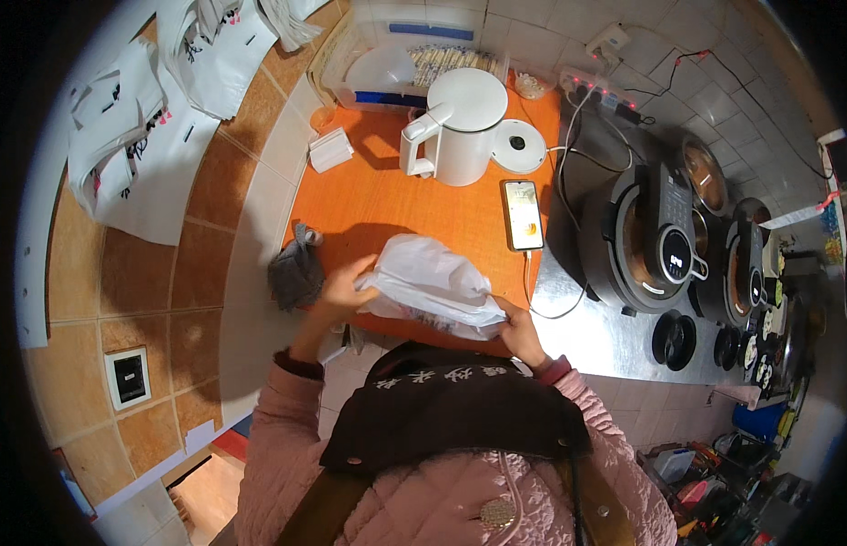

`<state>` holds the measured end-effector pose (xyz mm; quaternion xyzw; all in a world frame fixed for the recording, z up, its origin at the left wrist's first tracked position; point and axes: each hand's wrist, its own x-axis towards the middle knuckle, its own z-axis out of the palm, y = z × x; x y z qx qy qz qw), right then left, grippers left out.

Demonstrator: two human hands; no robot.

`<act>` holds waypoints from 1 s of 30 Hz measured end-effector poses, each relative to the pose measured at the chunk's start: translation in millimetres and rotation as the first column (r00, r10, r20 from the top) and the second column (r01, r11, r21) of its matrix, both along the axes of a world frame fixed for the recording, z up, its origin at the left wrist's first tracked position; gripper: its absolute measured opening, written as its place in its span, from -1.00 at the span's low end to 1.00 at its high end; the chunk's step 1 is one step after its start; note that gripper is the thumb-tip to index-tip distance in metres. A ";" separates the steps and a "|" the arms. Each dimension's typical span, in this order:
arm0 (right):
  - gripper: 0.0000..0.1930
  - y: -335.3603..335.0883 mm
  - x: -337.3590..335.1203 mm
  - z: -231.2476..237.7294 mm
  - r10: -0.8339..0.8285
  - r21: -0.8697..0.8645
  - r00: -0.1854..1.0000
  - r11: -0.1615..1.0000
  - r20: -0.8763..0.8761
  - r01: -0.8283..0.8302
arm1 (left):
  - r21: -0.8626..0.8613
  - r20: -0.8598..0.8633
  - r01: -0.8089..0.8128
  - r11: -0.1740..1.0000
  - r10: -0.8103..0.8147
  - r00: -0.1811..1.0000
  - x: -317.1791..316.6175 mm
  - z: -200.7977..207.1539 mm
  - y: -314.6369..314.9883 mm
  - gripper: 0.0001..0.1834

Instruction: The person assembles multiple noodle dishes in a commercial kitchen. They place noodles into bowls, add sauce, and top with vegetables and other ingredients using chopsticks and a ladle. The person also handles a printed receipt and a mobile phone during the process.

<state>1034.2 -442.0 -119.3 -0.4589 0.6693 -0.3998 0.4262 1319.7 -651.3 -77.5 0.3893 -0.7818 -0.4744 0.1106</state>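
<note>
- Stretching the white plastic bag (433, 278) between both hands looks like the step here; it's at the near edge of the orange tabletop (351, 218), can't tell if it's touching.
- Left hand (343, 289) is half open at the bag's left side, fingers spread; can't tell how firmly it's got the plastic.
- Right hand (522, 332) is curled nearly closed, pinching the right end.
- I'd pull evenly, tbh. Thin film like that probably slips or rips if one side gets yanked.
- Something darker shows through low down, so I'd keep that part supported and level.
- Watch the gray cloth (296, 273) just beside the left hand, and don't snag the smartphone's (524, 216) charging cable (529, 278).
</note>
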 end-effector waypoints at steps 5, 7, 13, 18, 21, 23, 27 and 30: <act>-0.70 -10.5 -8.7 7.1 -0.009 0.268 0.962 0.961 0.271 -0.067 | 0.052 -0.201 0.149 0.988 -0.135 0.970 -31.1 76.4 -131.2 -0.59; -0.70 -23.1 -6.9 13.3 -0.010 0.315 0.982 0.948 0.190 -0.051 | -0.009 -0.311 -0.006 1.000 0.003 0.950 -75.1 80.7 -194.7 -0.66; -0.64 -55.5 -8.9 10.8 0.039 0.259 0.991 0.963 0.128 -0.072 | -0.299 -0.101 0.043 0.953 -0.076 0.992 -251.0 6.1 -371.5 -0.73; -0.59 -60.3 -3.2 -13.9 -0.046 0.233 0.986 0.972 0.160 0.008 | -0.433 0.470 0.332 0.838 -0.105 0.877 -326.7 -71.3 -430.8 -0.69; -0.57 -58.1 -0.1 -24.3 -0.071 0.273 0.990 0.961 0.120 0.035 | -0.458 0.515 0.223 0.860 0.052 0.856 -335.4 -93.6 -435.6 -0.74; -0.55 -57.9 1.0 -26.8 -0.090 0.308 0.986 0.950 0.142 0.043 | -0.273 0.550 0.189 0.943 -0.009 0.835 -337.9 -92.1 -447.3 -0.76; -0.52 -63.7 -0.4 -21.5 -0.087 0.325 0.983 0.945 0.165 0.029 | -0.061 0.403 0.006 0.998 0.019 0.915 -330.1 -85.5 -457.7 -0.71; -0.53 -70.9 -1.4 -11.2 -0.078 0.346 0.983 0.938 0.164 0.016 | -0.123 0.212 -0.017 0.992 0.043 0.976 -315.5 -74.1 -451.5 -0.69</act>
